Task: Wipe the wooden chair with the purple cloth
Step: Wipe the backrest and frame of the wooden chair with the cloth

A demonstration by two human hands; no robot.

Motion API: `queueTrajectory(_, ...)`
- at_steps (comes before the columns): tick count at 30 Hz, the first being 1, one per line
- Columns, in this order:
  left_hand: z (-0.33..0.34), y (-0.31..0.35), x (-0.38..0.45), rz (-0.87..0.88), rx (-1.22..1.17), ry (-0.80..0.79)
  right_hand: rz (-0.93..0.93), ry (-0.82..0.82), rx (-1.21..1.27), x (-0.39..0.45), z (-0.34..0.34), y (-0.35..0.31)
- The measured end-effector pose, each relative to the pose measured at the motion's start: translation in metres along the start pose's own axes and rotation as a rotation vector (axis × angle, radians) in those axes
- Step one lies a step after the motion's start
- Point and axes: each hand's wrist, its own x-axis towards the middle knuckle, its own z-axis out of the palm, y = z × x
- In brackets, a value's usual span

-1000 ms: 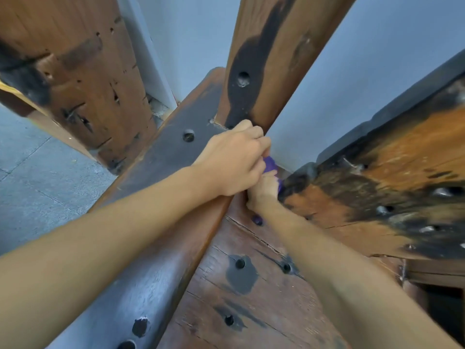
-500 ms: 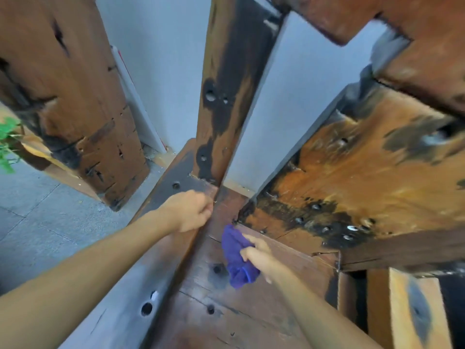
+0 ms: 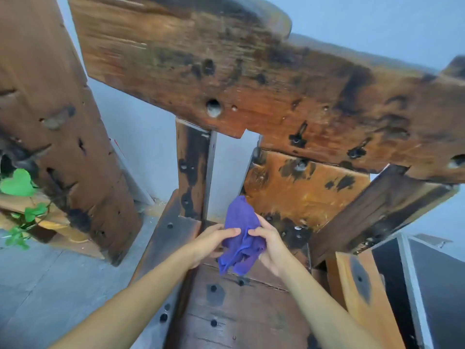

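Observation:
The purple cloth (image 3: 240, 235) hangs bunched in the air above the seat of the wooden chair (image 3: 234, 321). My left hand (image 3: 214, 241) pinches its left edge and my right hand (image 3: 270, 244) grips its right side, both held in front of the chair's back. The chair's dark upright slat (image 3: 192, 172) stands just behind the cloth. A wide worn top rail (image 3: 251, 79) spans the upper part of the view. The orange back panel (image 3: 307, 192) sits to the right of the cloth.
Another thick wooden post (image 3: 57, 137) stands to the left, with green leaves (image 3: 18, 185) beside it. Grey tiled floor (image 3: 45, 280) lies at lower left. A pale wall (image 3: 151, 147) is behind the chair. A dark cabinet (image 3: 432, 285) and the chair's armrest (image 3: 362, 285) are at right.
The view has tilted up, showing the top rail. My left hand left the chair's side rail and took hold of the cloth, which my right hand has lifted off the seat.

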Motion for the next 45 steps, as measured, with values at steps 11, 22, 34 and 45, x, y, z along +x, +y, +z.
queueTrajectory(11, -0.003, 0.108, -0.032, 0.418, 0.398, -0.017, -0.427, -0.026, -0.651, -0.058, 0.013, -0.108)
queueTrajectory(22, 0.008, 0.282, -0.06, 1.111, 0.973, 0.11, -1.072, 0.158, -1.206, -0.064, 0.013, -0.249)
queueTrajectory(34, -0.067, 0.353, -0.047, 1.349, 1.429, 0.755, -1.413, 0.478, -1.429, 0.052, 0.107, -0.321)
queueTrajectory(45, -0.039, 0.15, 0.079, 1.036, 1.686, 0.84, -1.513, 0.315, -1.894, 0.109, -0.04, -0.164)
